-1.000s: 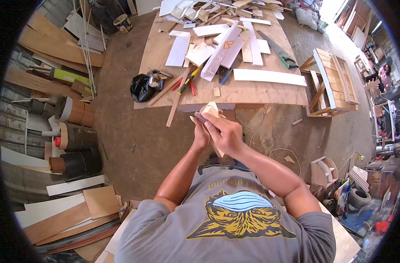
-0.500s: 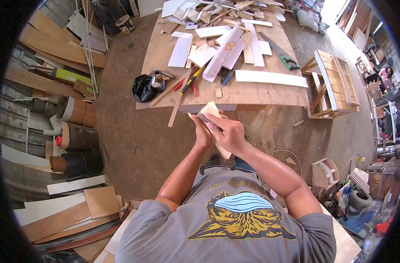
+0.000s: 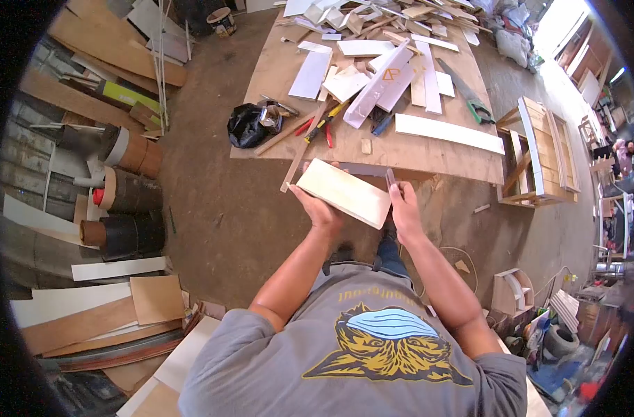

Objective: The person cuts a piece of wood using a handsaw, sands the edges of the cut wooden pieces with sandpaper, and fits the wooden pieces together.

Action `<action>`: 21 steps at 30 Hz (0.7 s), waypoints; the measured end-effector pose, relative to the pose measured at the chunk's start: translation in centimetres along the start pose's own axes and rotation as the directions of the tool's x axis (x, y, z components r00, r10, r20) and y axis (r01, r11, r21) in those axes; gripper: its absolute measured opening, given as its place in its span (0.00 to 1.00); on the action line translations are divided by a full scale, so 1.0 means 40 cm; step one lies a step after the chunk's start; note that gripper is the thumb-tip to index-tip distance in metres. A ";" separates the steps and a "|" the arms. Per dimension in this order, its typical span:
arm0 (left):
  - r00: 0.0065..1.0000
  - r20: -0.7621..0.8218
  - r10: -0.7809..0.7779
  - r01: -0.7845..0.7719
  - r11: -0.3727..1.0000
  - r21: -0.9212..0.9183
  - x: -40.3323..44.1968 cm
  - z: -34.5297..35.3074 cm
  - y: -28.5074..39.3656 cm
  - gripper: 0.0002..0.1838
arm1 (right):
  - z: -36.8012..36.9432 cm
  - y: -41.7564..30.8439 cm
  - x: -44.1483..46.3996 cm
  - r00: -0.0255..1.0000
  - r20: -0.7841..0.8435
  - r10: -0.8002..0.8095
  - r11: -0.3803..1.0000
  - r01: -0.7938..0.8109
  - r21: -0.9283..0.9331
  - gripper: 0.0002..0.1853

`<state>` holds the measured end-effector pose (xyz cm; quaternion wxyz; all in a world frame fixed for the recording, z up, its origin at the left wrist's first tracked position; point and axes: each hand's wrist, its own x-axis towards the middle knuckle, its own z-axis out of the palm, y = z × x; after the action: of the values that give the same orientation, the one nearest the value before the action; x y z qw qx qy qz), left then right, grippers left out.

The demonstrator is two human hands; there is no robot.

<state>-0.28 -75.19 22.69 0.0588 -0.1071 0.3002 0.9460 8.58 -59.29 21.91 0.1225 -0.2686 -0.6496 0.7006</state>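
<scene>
My left hand (image 3: 318, 210) grips a short pale wooden board (image 3: 343, 192) by its left end, fingers partly hidden behind it. The board is tilted, with its broad face towards me. Beside its right end is my right hand (image 3: 407, 212), closed on a small grey-brown piece of sandpaper (image 3: 391, 178) pinched upright between thumb and fingers. Whether the right fingers touch the board I cannot tell. Both hands are in front of the near edge of a plywood worktable (image 3: 442, 157).
Wood offcuts (image 3: 345, 85), a handsaw (image 3: 470, 97), a black plastic bag (image 3: 246, 126) and a long white strip (image 3: 449, 132) lie on the table. A slatted wooden frame (image 3: 539, 149) stands to the right. Rolls of sheet material (image 3: 133, 191) are on the left.
The board has turned from a steep, edge-on angle to show its broad face. My right hand has moved right, away from the board's upper end, still holding the sandpaper.
</scene>
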 end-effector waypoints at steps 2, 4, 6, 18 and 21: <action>0.999 -0.012 0.044 -0.044 0.999 0.028 -0.003 0.006 -0.003 0.45 | -0.002 -0.034 0.012 0.996 0.010 0.086 0.991 -0.086 0.106 0.12; 0.995 -0.002 0.104 -0.103 0.987 0.122 0.016 -0.036 -0.017 0.40 | 0.001 -0.065 0.018 0.984 0.052 0.169 0.951 -0.176 0.255 0.12; 0.999 -0.029 -0.034 0.034 0.999 -0.023 0.031 -0.111 -0.036 0.39 | 0.008 -0.116 0.007 0.977 0.076 0.199 0.953 -0.211 0.217 0.14; 0.870 -0.075 -0.488 0.491 0.870 0.035 -0.035 -0.080 -0.008 0.52 | 0.053 -0.152 0.014 0.999 -0.017 -0.029 0.960 0.032 0.278 0.15; 0.809 0.104 -0.578 0.574 0.816 0.068 -0.049 -0.102 -0.017 0.50 | 0.033 -0.172 0.036 1.000 -0.007 -0.021 0.925 0.022 0.379 0.13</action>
<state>2.45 -77.08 19.53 0.3621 -0.1352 0.2652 0.8833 5.46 -58.80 28.31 0.1807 -0.2336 -0.5050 0.8110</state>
